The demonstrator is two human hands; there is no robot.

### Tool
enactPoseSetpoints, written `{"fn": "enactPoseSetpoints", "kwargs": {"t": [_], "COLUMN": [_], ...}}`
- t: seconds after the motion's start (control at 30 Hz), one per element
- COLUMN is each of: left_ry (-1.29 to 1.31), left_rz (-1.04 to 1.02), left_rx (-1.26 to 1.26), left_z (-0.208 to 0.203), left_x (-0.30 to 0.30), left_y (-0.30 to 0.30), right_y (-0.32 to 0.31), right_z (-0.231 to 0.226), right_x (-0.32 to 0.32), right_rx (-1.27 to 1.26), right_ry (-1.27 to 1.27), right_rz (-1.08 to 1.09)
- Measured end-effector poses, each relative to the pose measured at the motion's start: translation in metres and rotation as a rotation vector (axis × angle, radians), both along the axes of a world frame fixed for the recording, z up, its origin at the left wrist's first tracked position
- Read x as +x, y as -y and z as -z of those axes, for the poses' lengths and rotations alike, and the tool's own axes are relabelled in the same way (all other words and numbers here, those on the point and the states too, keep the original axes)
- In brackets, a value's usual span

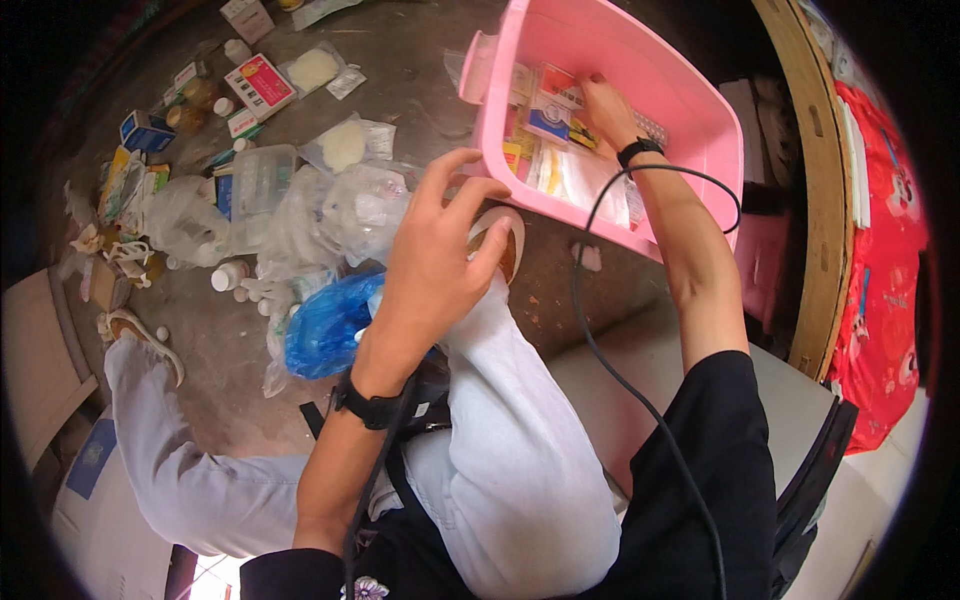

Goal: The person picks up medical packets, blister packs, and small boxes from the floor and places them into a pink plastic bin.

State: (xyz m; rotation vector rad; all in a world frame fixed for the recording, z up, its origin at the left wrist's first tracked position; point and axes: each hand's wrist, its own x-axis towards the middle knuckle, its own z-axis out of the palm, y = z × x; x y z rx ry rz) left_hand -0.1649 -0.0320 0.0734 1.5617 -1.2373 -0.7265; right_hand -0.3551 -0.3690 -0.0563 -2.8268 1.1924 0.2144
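A pink plastic bin (687,90) stands at the upper right, with small medicine boxes, plastic packets and a blister pack lying inside. My right hand (607,112) reaches down into it beside a blue-and-white box (549,118). Its fingers curl together and are partly hidden, so what they hold cannot be made out. My left hand (440,235) is open, fingers apart, close to the bin's near left corner; whether the fingertips touch the rim is unclear. Below that hand, a blue plastic bag (325,328) lies on the floor by my leg.
Clear plastic bags (365,205), a clear plastic container (262,190), a white bottle (229,276) and a red-and-white box (261,87) are spread over the floor at left. A black cable (610,365) hangs across my right arm. A wooden beam (825,200) runs along the right.
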Motion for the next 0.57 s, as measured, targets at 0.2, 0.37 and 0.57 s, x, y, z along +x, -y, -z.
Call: {"fn": "enactPoseSetpoints", "kwargs": {"t": [0.2,0.37,0.57], "left_ry": [-0.051,-0.152,-0.243], "left_rz": [0.009,0.070,-0.256], "left_rx": [-0.073,0.049,0.231], "left_z": [0.002,0.002,0.001], "left_x": [-0.007,0.056,0.134], "left_y": [0.001,-0.032,-0.101], "right_y": [0.014,-0.039,-0.095], "right_z": [0.013,-0.065,-0.181], "right_x": [-0.030,0.005,0.038], "right_rx": [-0.025,-0.012,0.081], "right_ry": [-0.128,0.056,0.141], "right_rz": [-0.003,-0.058,0.052]}}
